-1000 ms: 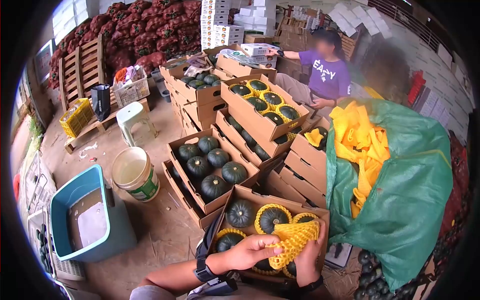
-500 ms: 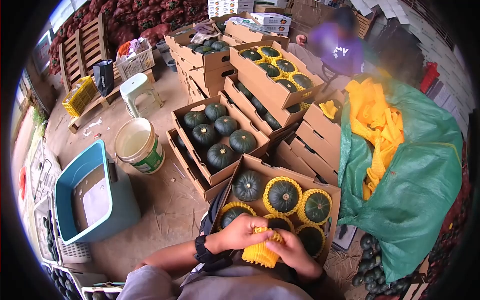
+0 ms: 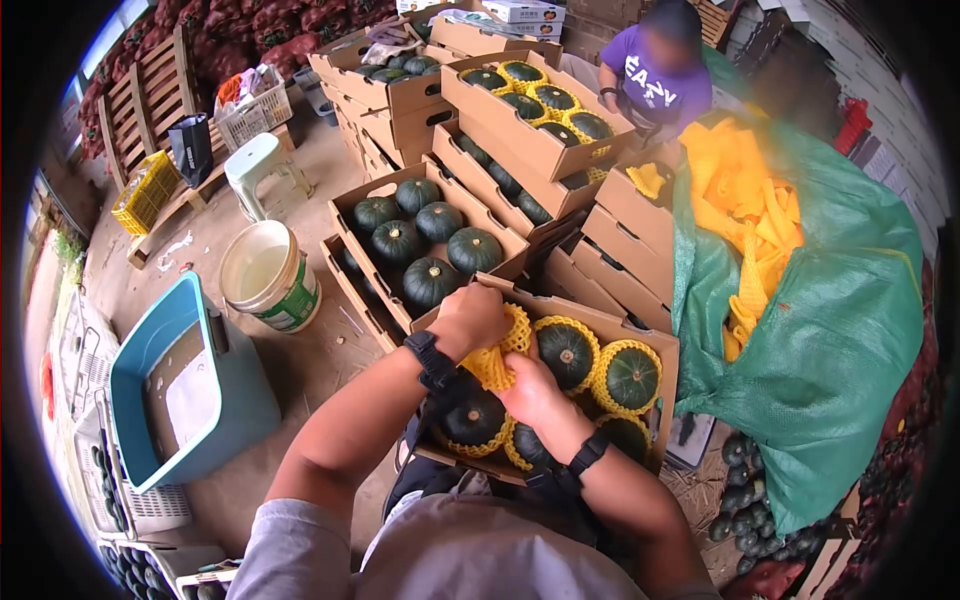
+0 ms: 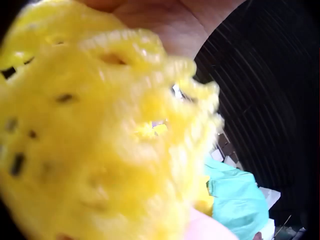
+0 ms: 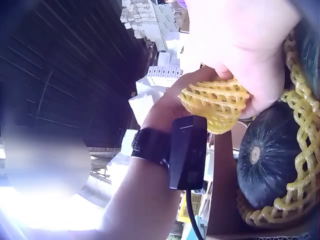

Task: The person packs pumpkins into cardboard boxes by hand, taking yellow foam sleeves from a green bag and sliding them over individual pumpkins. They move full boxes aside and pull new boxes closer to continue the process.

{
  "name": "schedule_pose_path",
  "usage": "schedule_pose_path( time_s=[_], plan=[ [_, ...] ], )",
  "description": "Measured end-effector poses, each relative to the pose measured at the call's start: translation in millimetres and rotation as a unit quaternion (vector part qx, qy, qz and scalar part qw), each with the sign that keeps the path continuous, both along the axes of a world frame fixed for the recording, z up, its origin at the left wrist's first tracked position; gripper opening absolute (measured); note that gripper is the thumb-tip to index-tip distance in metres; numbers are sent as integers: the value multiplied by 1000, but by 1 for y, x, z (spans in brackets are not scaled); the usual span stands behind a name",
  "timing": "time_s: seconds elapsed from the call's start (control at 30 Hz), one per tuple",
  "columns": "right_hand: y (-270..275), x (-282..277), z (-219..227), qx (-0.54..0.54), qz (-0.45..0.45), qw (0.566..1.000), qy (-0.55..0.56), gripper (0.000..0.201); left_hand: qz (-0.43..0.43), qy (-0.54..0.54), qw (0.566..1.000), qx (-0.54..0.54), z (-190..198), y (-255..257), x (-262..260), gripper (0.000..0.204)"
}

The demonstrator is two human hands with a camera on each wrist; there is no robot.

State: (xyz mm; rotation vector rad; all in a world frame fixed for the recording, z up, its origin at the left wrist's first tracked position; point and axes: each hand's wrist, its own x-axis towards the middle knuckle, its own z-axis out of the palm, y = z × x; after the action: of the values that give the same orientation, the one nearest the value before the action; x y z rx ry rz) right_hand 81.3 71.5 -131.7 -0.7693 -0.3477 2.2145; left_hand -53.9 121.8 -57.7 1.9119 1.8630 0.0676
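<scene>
Since the earlier frame, both hands and the yellow net sleeve have moved from the near side of the front box to its far left part, over the place where a bare squash was in sight; the left hand has its fingers curled round the netting, knuckles up; the right hand grips it between thumb and fingers, close beside; the sleeve bunches between them, and whether it touches the squash beneath is hidden.

As far as the pictures show, five squashes in this box, such as the round one at the right, sit in netting; the one under the hands appears to be without it; the neighbouring box holds six visible squashes, all bare; loose yellow nets fill the mouth of the green sack.
</scene>
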Motion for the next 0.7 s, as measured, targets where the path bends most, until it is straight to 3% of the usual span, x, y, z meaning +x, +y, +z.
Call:
schedule_pose_path(
  time_s=[0.07, 0.13, 0.17, 0.2, 0.23, 0.3, 0.33, 0.4, 0.47, 0.53, 0.57, 0.6, 0.67, 0.7],
  plan=[
    [-6, 6, -9, -77, 0, 990, 115, 63, 9, -63, 995, 74, 21, -12, -11, 42],
    [-31, 10, 36, 71, -55, 995, -31, 54, -6, -98, 992, 78, 37, -31, -19, 54],
    [-32, 13, 39, 244, -70, 956, -147, 52, -34, -228, 972, 54, 37, -42, -25, 51],
    [-30, 18, 42, 407, -78, 873, -256, 50, -59, -353, 933, 31, 34, -51, -29, 49],
    [-26, 25, 47, 428, -84, 849, -298, 46, -25, -465, 885, -9, 29, -57, -27, 46],
    [-16, 33, 48, 409, -117, 823, -376, 35, 45, -662, 744, -78, 20, -65, -25, 42],
    [-14, 35, 44, 394, -124, 812, -412, 33, 66, -693, 712, -90, 15, -68, -25, 42],
    [-10, 35, 41, 312, -147, 873, -344, 29, 106, -751, 641, -114, -2, -70, -23, 43],
    [-8, 33, 39, 238, -150, 905, -318, 28, 139, -796, 574, -133, -14, -73, -19, 45],
    [-10, 32, 53, 83, -128, 973, -171, 27, 185, -842, 482, -156, -7, -75, -5, 46],
    [-12, 31, 62, 3, -114, 989, -93, 27, 155, -831, 524, -100, -1, -79, -1, 48],
    [-16, 30, 70, 1, -140, 986, -93, 26, 143, -789, 593, -72, -3, -83, 2, 56],
    [-25, 38, 92, 259, -131, 934, -209, 26, 114, -732, 657, -138, -1, -82, 2, 61],
    [-27, 42, 92, 341, -186, 903, -184, 27, 80, -674, 708, -195, 2, -80, -5, 66]
  ],
)
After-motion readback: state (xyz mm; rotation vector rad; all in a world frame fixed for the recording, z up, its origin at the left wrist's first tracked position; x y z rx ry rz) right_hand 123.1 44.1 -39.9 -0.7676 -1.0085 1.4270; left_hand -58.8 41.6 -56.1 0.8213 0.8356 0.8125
